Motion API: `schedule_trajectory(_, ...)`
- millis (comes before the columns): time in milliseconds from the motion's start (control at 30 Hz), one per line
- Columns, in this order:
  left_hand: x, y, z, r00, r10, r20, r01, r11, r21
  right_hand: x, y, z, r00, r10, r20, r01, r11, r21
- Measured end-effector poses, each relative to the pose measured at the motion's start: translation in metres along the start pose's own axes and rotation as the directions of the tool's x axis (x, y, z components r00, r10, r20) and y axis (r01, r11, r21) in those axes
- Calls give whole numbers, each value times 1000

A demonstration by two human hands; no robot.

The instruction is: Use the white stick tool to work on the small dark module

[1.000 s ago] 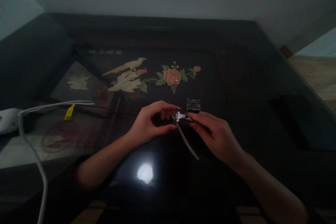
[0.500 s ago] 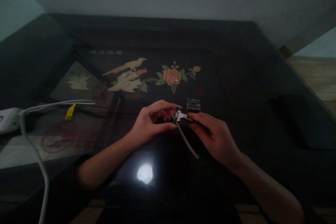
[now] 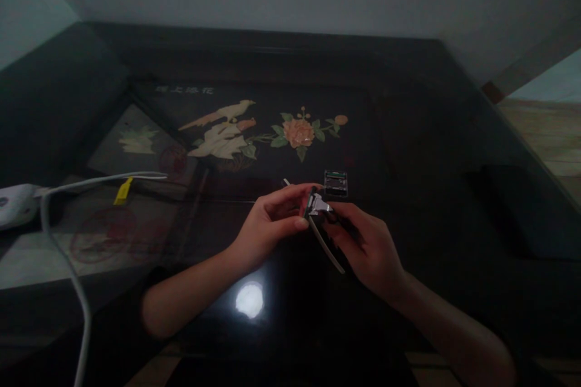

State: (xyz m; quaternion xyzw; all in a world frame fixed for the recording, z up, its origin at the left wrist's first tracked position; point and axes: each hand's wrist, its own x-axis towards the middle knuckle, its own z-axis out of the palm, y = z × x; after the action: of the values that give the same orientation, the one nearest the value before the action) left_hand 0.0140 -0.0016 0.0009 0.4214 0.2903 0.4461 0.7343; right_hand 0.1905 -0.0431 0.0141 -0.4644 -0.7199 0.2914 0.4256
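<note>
Between my hands is what looks like a razor [image 3: 320, 205], with a T-shaped silver neck and a narrow dark head at its left end. My left hand [image 3: 267, 227] pinches the razor head between thumb and fingers. The fingers of my right hand [image 3: 365, 242] are closed around the dark handle, which is mostly hidden. A thin, pale curved strip [image 3: 327, 249] runs below the razor and passes behind my left fingers; whether it is held or lying on the table I cannot tell. Just beyond my right fingers lies a small clear case [image 3: 336, 183] with a green stripe and dark parts.
The glossy black table [image 3: 408, 115] has a bird-and-flower inlay [image 3: 297, 132] and reflects a round light. At left, a white cable [image 3: 68, 266] runs from a white plug block [image 3: 17, 204], with a yellow tag [image 3: 123, 191] beside it. A dark flat object [image 3: 535, 211] lies at right.
Both hands and the razor have shifted slightly down, and the razor slightly right. More of the silver neck shows, and the pale strip's far end now shows above my left hand.
</note>
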Motion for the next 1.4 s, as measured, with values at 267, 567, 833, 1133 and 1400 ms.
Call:
schedule_trajectory(267,0,-4,-3,1000,27,-7,-27,998,55,0,0,1,1000,6,-8,-6,1000,-9)
schedule_trajectory(567,3,-1,-5,994,108,3,-108,988,112,0,2,-1,999,-35,0,35,998,-46)
schedule_trajectory(833,4,2,-9,991,127,43,-133,974,182,1,1,-3,999,-37,3,37,998,-59)
schedule_trajectory(1133,5,2,-9,990,133,56,-141,970,196,1,6,-4,998,-58,-34,55,994,-96)
schedule_trajectory(1400,5,2,-7,990,128,53,-135,975,176,1,9,-4,998,-56,-15,54,995,-79)
